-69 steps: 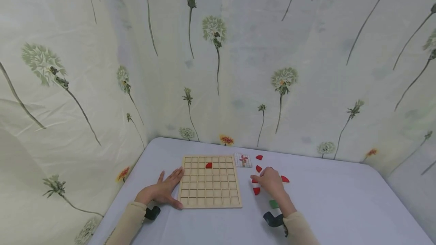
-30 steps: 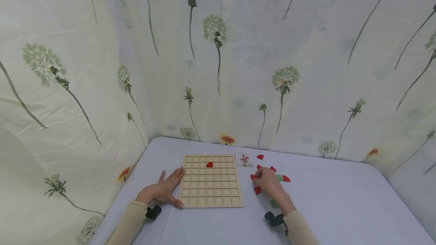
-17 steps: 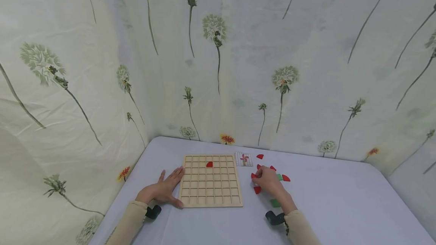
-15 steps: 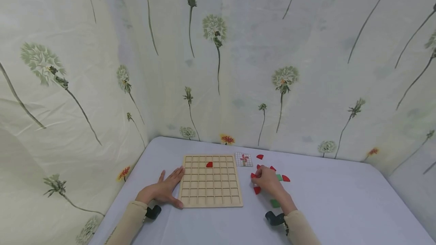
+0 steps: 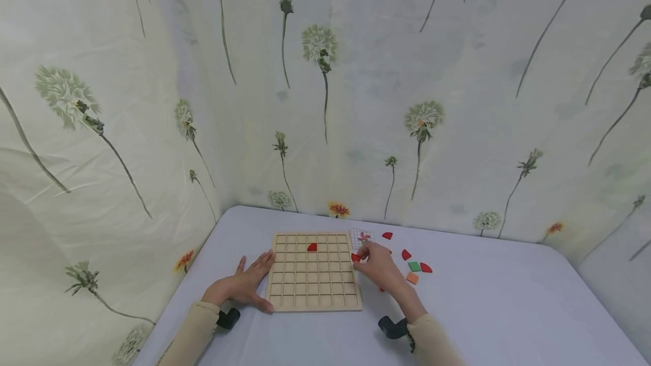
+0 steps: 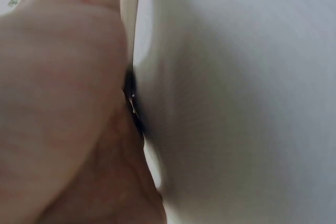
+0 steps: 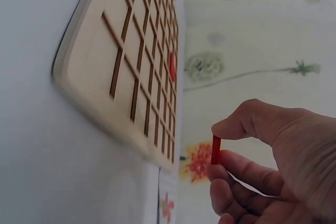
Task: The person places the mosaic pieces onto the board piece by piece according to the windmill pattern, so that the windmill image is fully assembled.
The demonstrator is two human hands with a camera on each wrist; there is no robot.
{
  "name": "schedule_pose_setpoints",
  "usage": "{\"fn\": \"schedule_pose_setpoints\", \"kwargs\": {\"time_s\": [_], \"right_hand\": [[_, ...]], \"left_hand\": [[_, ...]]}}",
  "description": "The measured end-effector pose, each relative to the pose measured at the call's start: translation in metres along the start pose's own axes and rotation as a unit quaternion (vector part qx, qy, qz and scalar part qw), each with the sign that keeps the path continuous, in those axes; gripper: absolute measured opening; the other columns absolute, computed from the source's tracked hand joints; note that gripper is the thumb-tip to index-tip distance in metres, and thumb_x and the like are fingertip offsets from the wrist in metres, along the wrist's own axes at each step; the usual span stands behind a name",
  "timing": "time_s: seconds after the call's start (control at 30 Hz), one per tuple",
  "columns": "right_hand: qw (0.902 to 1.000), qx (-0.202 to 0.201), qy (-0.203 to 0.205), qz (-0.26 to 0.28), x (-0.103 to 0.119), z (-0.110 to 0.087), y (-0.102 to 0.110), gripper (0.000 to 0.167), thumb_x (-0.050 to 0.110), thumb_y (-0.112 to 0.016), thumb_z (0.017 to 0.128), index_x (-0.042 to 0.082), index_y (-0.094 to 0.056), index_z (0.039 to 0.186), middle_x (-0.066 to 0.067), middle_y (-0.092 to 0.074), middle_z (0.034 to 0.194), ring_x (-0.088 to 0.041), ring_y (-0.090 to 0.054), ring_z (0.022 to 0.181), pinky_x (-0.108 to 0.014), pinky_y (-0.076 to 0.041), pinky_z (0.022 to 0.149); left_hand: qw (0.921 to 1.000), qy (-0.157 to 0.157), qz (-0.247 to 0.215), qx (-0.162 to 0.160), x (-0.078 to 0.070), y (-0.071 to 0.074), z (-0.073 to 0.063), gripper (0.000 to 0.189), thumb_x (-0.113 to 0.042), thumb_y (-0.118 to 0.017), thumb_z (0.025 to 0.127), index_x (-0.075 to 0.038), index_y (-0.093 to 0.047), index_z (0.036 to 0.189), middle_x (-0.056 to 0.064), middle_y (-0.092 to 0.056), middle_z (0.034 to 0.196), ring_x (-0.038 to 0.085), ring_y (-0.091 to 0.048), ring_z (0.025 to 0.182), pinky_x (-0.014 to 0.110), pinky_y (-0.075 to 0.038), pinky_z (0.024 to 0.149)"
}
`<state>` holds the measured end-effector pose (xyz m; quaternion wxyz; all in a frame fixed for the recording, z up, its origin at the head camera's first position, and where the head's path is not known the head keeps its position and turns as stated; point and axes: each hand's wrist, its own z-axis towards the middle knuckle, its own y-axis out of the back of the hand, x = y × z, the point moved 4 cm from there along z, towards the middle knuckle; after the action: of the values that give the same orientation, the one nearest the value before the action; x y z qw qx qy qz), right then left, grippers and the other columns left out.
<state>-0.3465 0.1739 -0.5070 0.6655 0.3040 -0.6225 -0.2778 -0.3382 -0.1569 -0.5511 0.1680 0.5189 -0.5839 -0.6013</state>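
Observation:
A square wooden grid board (image 5: 314, 301) lies on the table. One red quarter-circle tile (image 5: 312, 247) sits in a cell of its second row from the back. My left hand (image 5: 243, 286) lies with spread, straight fingers at the board's left edge. Between thumb and fingers my right hand (image 5: 378, 267) pinches another red quarter-circle tile (image 7: 216, 149), held at the board's right edge in the head view. In the right wrist view that tile is seen edge-on, apart from the board. The right hand partly covers a small pattern card (image 5: 356, 235) with a pinwheel flower on a grid.
Right of the card lie loose red quarter-circle tiles, such as one at the back (image 5: 387, 235) and one further right (image 5: 426, 268). A green square tile (image 5: 414, 266) and an orange square tile (image 5: 412, 278) lie near them. A patterned curtain (image 5: 356, 100) stands behind the table.
My right hand has picked a red quarter-circle tile from the loose ones and carried it left to the board's edge. The orange tile has come into view. My left hand stays put.

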Motion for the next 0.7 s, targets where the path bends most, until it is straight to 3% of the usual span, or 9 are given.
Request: {"fn": "schedule_pose_setpoints", "kwargs": {"time_s": [0.37, 0.7], "right_hand": [[0.9974, 0.004, 0.063, 0.035, 0.028, 0.014, -0.036, 0.020, 0.015, -0.076, 0.080, 0.008, -0.063, 0.094, -0.004, -0.061, 0.089, -0.016, -0.052, 0.075, -0.025, -0.048, 0.061], [0.9962, 0.009, 0.073, 0.047, 0.047, 0.026, -0.064, 0.019, 0.015, -0.074, 0.081, 0.004, -0.062, 0.092, -0.005, -0.060, 0.086, -0.016, -0.051, 0.073, -0.027, -0.046, 0.062]], "left_hand": [[1.0000, 0.002, 0.001, 0.001, 0.001, 0.000, 0.000, 0.127, -0.060, -0.079, 0.066, -0.006, -0.006, 0.155, 0.011, 0.000, 0.164, 0.030, 0.000, 0.151, 0.064, 0.010, 0.115], [1.0000, 0.001, 0.000, 0.000, 0.002, 0.000, 0.001, 0.128, -0.060, -0.079, 0.065, -0.007, -0.006, 0.156, 0.010, 0.000, 0.164, 0.029, 0.000, 0.151, 0.064, 0.010, 0.115]]}}
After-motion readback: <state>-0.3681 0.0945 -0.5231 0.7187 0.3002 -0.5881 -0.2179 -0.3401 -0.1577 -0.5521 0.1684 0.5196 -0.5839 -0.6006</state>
